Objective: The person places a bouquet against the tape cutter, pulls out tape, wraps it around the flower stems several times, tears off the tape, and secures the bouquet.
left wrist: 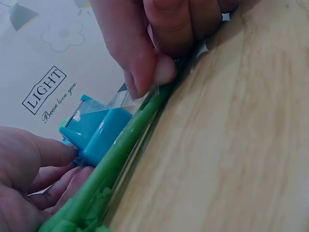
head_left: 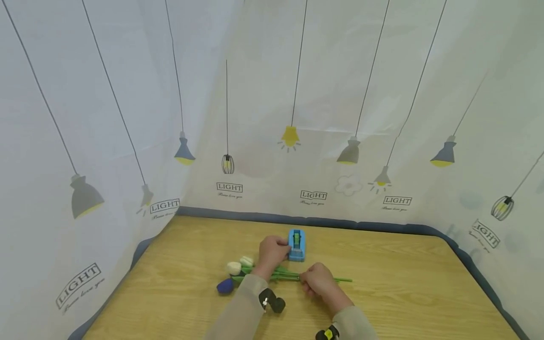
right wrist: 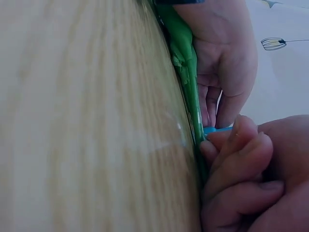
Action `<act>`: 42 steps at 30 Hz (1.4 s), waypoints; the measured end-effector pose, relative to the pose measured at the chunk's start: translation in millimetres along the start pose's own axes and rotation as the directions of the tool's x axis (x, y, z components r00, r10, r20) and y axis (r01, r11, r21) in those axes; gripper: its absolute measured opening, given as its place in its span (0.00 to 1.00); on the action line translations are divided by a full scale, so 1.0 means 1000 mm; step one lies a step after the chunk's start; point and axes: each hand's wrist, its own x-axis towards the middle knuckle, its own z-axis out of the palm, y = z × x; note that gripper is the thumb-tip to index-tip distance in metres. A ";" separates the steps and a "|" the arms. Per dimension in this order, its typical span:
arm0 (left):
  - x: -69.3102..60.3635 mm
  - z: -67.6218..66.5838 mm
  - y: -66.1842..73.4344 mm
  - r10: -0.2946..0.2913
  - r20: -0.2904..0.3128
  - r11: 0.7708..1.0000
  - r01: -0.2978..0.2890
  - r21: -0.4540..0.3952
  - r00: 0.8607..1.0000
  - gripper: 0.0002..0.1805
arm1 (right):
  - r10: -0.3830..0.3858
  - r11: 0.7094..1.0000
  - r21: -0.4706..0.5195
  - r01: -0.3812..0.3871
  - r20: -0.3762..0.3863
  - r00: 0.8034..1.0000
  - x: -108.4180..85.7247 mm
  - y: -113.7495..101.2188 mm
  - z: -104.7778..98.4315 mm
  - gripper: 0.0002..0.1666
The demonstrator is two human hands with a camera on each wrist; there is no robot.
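Artificial tulips lie sideways on the wooden table (head_left: pixel 408 288), with white heads (head_left: pixel 233 268) and a blue head (head_left: pixel 225 286) at the left. Their green stems (left wrist: pixel 123 145) run to the right. Behind the stems stands a blue tape dispenser (head_left: pixel 296 255), which my left hand (head_left: pixel 272 251) grips by its near left side. A strip of clear tape (left wrist: pixel 111 102) stretches from the dispenser's toothed edge to my right hand (head_left: pixel 318 279). The thumb and fingers of that hand pinch the tape against the stems; the tape's end is hidden under them.
A pale cloth (head_left: pixel 263 94) printed with hanging lamps stands around the back and sides of the table. Its dark blue border (head_left: pixel 272 217) follows the table's edge. Small black cameras (head_left: pixel 272 302) are strapped to both wrists.
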 end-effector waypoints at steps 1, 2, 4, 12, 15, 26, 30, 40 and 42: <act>0.000 0.000 0.000 -0.003 0.000 1.000 0.003 0.000 1.000 0.08 | -0.011 1.000 -0.028 0.011 -0.002 1.000 0.001 0.000 0.000 0.21; 0.000 0.000 0.001 -0.006 0.001 1.000 0.006 -0.001 1.000 0.08 | -0.019 0.999 -0.050 0.019 -0.001 1.000 0.002 0.000 0.000 0.21; -0.001 0.000 0.001 -0.011 0.002 1.000 0.011 -0.001 1.000 0.08 | -0.042 0.994 -0.099 0.042 0.001 0.999 0.004 0.000 -0.001 0.21; 0.000 0.000 0.000 -0.004 0.007 1.000 0.004 -0.009 1.000 0.07 | -0.122 0.971 -0.204 0.125 0.030 0.992 0.003 -0.004 -0.003 0.26; 0.001 0.000 -0.001 0.005 0.002 1.000 -0.005 -0.003 1.000 0.07 | -0.126 0.980 -0.148 0.134 0.065 0.990 0.005 -0.002 -0.005 0.26; 0.001 0.002 -0.001 0.003 -0.007 1.000 -0.003 -0.002 1.000 0.06 | -0.098 0.987 0.141 0.082 0.112 0.989 0.008 -0.001 -0.040 0.22; 0.001 0.001 -0.001 0.005 -0.004 1.000 -0.005 0.016 1.000 0.06 | -0.220 0.975 -0.010 0.221 0.058 0.974 0.010 -0.002 -0.043 0.08; 0.002 0.000 0.002 -0.020 0.005 0.999 0.019 0.044 1.000 0.06 | -0.402 0.819 -0.392 0.419 0.130 0.907 0.019 0.006 -0.036 0.13; 0.001 0.000 0.003 -0.021 0.009 0.999 0.021 0.041 1.000 0.06 | -0.434 0.774 -0.440 0.455 0.154 0.888 0.018 0.004 -0.035 0.12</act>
